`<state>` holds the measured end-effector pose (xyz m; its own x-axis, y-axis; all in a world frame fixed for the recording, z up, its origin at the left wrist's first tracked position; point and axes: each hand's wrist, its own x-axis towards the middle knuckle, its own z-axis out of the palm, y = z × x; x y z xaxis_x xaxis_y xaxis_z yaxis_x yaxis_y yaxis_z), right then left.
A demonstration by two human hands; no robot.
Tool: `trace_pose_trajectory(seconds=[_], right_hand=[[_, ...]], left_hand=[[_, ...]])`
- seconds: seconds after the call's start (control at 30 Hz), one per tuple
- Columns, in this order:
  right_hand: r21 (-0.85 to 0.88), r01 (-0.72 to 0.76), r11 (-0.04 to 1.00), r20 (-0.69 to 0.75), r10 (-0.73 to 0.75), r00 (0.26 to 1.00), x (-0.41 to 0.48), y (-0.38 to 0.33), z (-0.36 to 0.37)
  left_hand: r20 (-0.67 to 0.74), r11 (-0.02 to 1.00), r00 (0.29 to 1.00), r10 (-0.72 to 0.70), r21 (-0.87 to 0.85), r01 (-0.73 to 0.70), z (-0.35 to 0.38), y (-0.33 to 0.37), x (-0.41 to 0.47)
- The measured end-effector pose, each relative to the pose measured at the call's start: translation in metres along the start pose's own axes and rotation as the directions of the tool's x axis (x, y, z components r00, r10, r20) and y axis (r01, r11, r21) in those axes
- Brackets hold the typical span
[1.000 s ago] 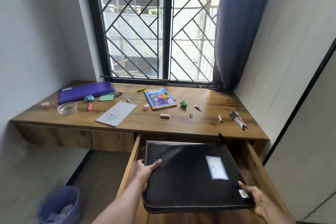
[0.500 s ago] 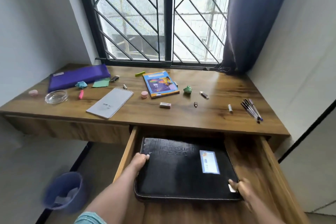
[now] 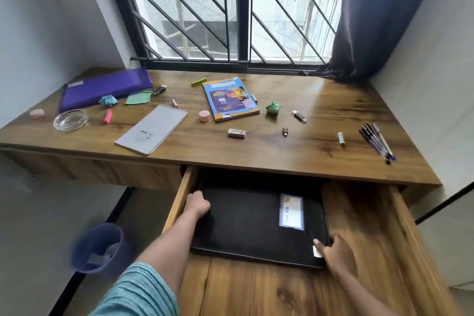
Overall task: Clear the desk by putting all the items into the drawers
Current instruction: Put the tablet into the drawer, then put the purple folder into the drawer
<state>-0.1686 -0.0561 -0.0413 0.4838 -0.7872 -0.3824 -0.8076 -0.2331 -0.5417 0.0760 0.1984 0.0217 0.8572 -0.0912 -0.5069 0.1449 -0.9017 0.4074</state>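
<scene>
A black folder (image 3: pixel 246 223) with a pale label lies flat inside the open wooden drawer (image 3: pixel 372 233), its far end under the desk top. My left hand (image 3: pixel 197 205) grips the folder's left edge with curled fingers. My right hand (image 3: pixel 334 251) holds its near right corner, thumb on top. On the desk (image 3: pixel 269 151) lie a purple case (image 3: pixel 105 87), a white spiral notepad (image 3: pixel 151 129), a blue book (image 3: pixel 229 99), several pens (image 3: pixel 377 140), an eraser (image 3: pixel 236 133) and small USB sticks (image 3: pixel 298 116).
A glass dish (image 3: pixel 70 119), pink lids (image 3: pixel 204 115), crumpled green paper (image 3: pixel 272 107) and sticky notes (image 3: pixel 138 98) are scattered on the desk. A blue bin (image 3: pixel 96 247) stands on the floor at left. Window bars and a dark curtain (image 3: pixel 379 15) rise behind the desk.
The black folder went from tilted above the drawer down to lying flat inside it and slid further in under the desk. Both hands followed it forward.
</scene>
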Motion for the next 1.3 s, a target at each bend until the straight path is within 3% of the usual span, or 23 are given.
trace_pose_trajectory(seconds=[0.33,0.43,0.5,0.6,0.8,1.17,1.3], right_hand=[[-0.145,0.101,0.984,-0.054,-0.109,0.993,-0.018,-0.009,0.002],[-0.155,0.111,0.982,-0.039,-0.118,0.992,-0.023,-0.016,0.003],[-0.137,0.1,0.985,-0.041,-0.107,0.993,-0.026,-0.02,0.004],[-0.165,0.087,0.982,-0.04,-0.095,0.995,-0.029,-0.021,0.005],[-0.209,0.123,0.97,-0.056,-0.138,0.989,-0.032,-0.018,0.009],[-0.303,0.107,0.947,-0.182,-0.168,0.969,-0.049,-0.026,0.015],[-0.314,0.253,0.915,-0.224,-0.33,0.917,-0.068,-0.064,0.03]], left_hand=[[0.03,0.955,0.992,0.123,0.269,-0.126,0.015,-0.01,-0.022],[0.095,0.938,0.981,0.167,0.29,-0.188,0.024,-0.018,-0.027],[0.213,0.874,0.949,0.234,0.382,-0.301,0.031,-0.026,-0.033],[0.362,0.683,0.876,0.318,0.553,-0.477,0.041,-0.038,-0.045],[0.316,0.473,0.828,0.463,0.702,-0.533,0.044,-0.045,-0.061],[0.203,0.597,0.859,0.469,0.645,-0.478,0.048,-0.046,-0.086],[0.038,0.654,0.823,0.567,0.587,-0.478,0.032,-0.045,-0.09]])
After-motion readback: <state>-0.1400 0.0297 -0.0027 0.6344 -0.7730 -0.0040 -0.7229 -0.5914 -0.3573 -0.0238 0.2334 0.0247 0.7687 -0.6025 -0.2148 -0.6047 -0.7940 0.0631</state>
